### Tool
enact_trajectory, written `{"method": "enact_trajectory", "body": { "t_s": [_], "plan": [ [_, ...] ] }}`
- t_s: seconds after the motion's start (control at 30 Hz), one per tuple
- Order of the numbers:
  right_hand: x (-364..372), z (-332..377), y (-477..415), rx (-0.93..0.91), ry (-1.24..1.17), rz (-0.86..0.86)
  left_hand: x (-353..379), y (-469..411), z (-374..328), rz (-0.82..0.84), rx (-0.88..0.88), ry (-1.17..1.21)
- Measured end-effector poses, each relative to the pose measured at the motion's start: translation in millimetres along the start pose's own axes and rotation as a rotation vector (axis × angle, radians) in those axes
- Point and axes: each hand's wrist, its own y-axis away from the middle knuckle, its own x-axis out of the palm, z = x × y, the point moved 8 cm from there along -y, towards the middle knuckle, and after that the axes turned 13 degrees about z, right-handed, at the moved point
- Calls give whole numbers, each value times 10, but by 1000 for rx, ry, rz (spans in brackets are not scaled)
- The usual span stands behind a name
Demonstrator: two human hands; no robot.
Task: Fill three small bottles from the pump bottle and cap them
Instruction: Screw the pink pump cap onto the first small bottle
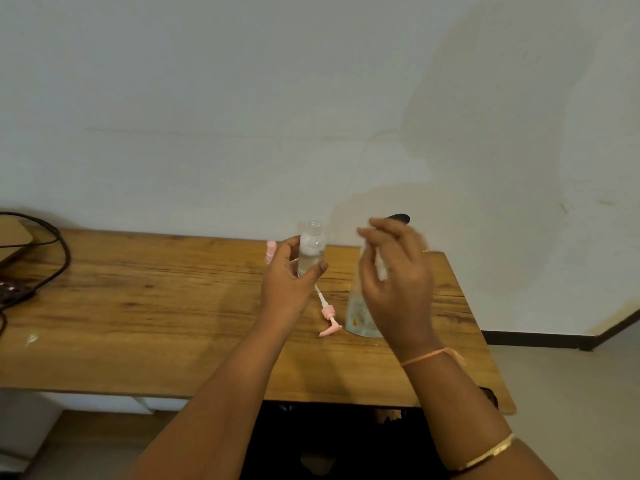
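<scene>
My left hand grips a small clear bottle upright above the table. The bottle has no cap and holds clear liquid with white foam on top. My right hand is raised and blurred, fingers loosely spread, in front of the large clear pump bottle standing on the table; nothing shows plainly in its fingers. The pink pump head with its tube lies on the wooden table between my hands. A small pink item stands behind my left hand, partly hidden.
Black cables and a dark power strip lie at the table's left end. A dark object sits by the wall behind my right hand. The table's right edge is close to the large bottle.
</scene>
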Motion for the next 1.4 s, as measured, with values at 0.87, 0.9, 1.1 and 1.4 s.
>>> {"method": "enact_trajectory", "body": {
  "t_s": [0.87,0.9,1.1,1.4],
  "plan": [
    [1660,-459,494,491,168,913,-389,-41,356,-119,-132,-91],
    [1530,-427,408,516,101,856,-411,-38,352,-128,-129,-92],
    [807,-191,79,540,-170,636,-475,33,289,-164,-112,-92],
    [450,153,-172,371,-77,693,-470,46,293,-172,-101,-107]
  ]
}}
